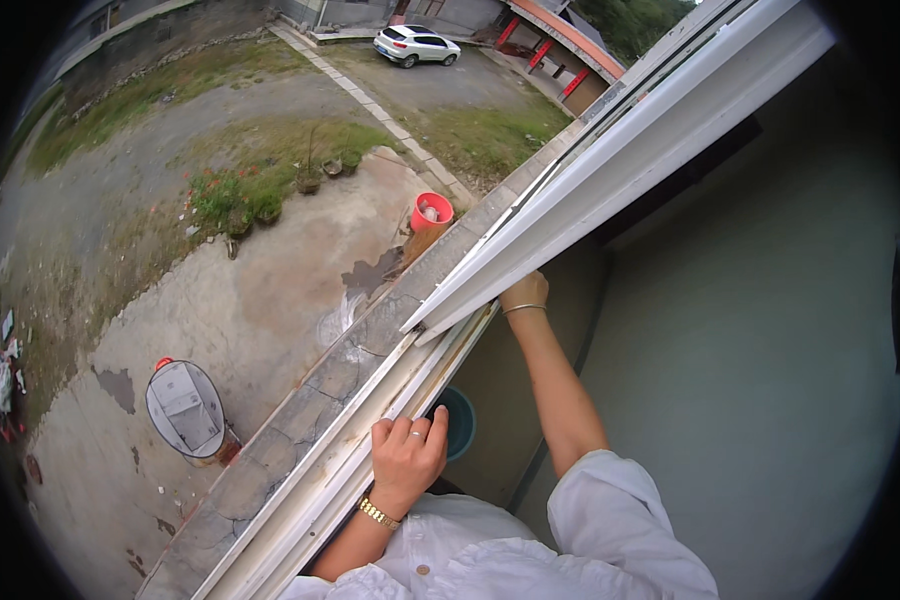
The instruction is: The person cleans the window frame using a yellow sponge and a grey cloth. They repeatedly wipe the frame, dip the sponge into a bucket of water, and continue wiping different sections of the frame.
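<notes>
along the window opening, the white sash (pixel 595 195) slants up and rightward from the track (pixel 320 490); the right hand (pixel 525 291) is nearer, at its lower end, fingers hidden; the left hand (pixel 406 460) bends its fingers on the track's inner rail; neither hand's grip can be told.

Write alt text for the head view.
The person's left hand rests on a white grooved window track; the right hand, partly hidden, is near the lower end of a long white window frame. Outside are a grey concrete yard, a round red bucket and a white car.
</notes>
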Available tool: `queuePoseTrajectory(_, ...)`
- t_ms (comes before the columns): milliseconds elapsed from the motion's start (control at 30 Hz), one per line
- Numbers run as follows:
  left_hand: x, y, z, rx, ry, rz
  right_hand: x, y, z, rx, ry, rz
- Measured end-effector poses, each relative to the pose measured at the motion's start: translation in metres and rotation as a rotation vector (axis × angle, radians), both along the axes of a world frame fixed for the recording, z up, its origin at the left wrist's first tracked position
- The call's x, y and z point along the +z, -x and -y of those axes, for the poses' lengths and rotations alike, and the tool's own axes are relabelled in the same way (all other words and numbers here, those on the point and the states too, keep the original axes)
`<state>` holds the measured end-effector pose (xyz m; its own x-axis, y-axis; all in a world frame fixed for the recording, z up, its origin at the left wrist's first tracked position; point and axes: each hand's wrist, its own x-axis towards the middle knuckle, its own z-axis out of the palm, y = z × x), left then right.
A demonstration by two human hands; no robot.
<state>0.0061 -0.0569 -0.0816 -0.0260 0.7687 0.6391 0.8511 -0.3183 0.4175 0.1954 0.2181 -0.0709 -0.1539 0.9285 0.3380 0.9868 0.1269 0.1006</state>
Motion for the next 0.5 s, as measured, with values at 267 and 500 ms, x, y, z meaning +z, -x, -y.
queuePoseTrajectory(267, -0.001, 0.0, -0.003, -0.023, -0.012, -0.026, 0.019, 0.009, 0.048, -0.061, 0.126, -0.374)
queuePoseTrajectory(500, 0.006, 0.0, -0.001, -0.04, 0.03, -0.024, 0.012, -0.004, 0.074, 0.085, -0.054, -1.012)
